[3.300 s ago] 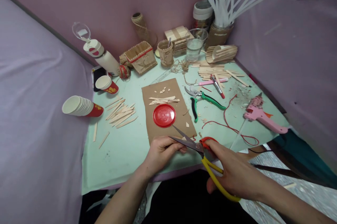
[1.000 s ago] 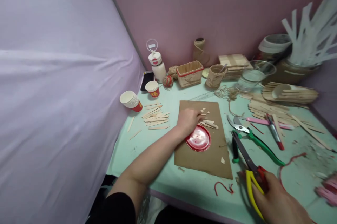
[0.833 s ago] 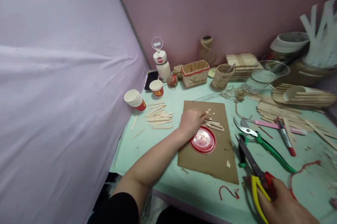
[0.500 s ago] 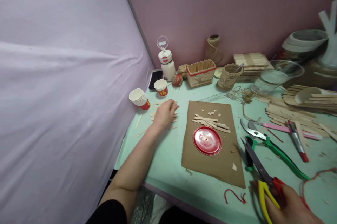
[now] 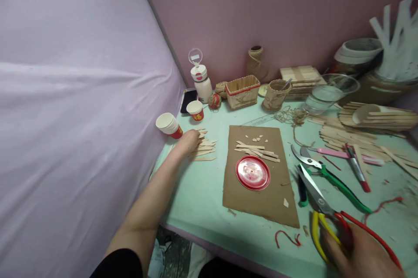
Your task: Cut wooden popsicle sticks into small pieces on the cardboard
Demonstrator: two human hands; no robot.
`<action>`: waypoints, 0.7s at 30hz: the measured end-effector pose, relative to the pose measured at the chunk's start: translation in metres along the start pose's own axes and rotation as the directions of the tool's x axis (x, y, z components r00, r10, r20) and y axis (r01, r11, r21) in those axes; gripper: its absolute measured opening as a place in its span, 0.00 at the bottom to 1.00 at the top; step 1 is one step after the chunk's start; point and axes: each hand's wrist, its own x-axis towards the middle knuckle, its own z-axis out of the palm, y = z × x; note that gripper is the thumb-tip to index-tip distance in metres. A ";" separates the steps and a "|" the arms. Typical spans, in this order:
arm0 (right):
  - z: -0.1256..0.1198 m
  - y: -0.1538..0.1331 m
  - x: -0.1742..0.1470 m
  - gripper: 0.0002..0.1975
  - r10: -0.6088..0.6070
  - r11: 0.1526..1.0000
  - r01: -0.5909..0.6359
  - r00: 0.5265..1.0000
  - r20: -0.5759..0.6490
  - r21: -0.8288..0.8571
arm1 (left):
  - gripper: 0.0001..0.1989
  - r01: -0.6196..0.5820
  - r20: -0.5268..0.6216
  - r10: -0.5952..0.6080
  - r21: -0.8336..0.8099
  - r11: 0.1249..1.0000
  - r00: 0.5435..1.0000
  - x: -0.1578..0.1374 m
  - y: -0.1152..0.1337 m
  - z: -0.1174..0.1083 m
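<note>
My left hand (image 5: 189, 142) reaches to the far left of the table, over a loose pile of thin wooden sticks (image 5: 204, 152). Its fingers curl down at the pile's left edge; the fingertips are mostly hidden, so I cannot see if a stick is in them. At the lower right my right hand (image 5: 362, 249), slightly blurred, is closed around red-handled scissors (image 5: 315, 193), blades pointing away to the upper left. Yellow handles (image 5: 316, 236) show beside that hand. Between the hands lies a brown cardboard sheet (image 5: 257, 208) bearing a red lid (image 5: 253, 173) and cut wooden sticks (image 5: 257, 150).
Stacked paper cups (image 5: 169, 124) and a single cup (image 5: 196, 111) stand beyond my left hand. Along the back are a white bottle (image 5: 203, 86), a stick basket (image 5: 243, 92) and a clear bowl (image 5: 329, 93). Green-handled pruners (image 5: 339, 184) and a marker (image 5: 357, 167) lie at right.
My left hand has moved left across the stick pile, uncovering more sticks. The scissors in my right hand have turned slightly, and their blades look brighter and closer together. The view has shifted a little.
</note>
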 end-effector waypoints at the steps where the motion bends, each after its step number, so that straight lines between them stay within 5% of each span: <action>1: -0.001 -0.002 0.001 0.19 -0.038 0.999 0.037 0.999 -0.027 -0.036 | 0.09 0.002 -0.007 -0.002 -0.005 1.000 1.000 0.000 0.000 0.000; 9: 0.007 0.006 0.000 0.25 -0.347 0.919 0.246 0.876 -0.334 -0.309 | 0.08 0.035 -0.227 -0.068 -0.144 0.989 0.971 -0.027 0.025 -0.031; 11: 0.002 0.004 -0.001 0.24 -0.374 0.913 0.266 0.848 -0.376 -0.308 | 0.07 -0.018 -0.264 -0.132 -0.498 0.867 0.956 -0.044 0.046 -0.035; 13: -0.010 -0.008 -0.004 0.23 -0.361 0.927 0.276 0.836 -0.412 -0.252 | 0.09 -0.011 -0.128 -0.130 -0.752 0.659 0.983 -0.062 0.075 -0.031; 16: -0.037 -0.045 -0.011 0.21 -0.318 0.935 0.354 0.847 -0.425 0.005 | 0.08 0.044 0.049 -0.001 -0.901 0.431 0.999 -0.085 0.121 -0.008; 21: -0.058 -0.106 -0.001 0.13 -0.299 0.755 0.439 0.892 -0.341 0.488 | 0.09 0.184 0.241 0.189 -0.943 0.278 0.952 -0.109 0.178 0.034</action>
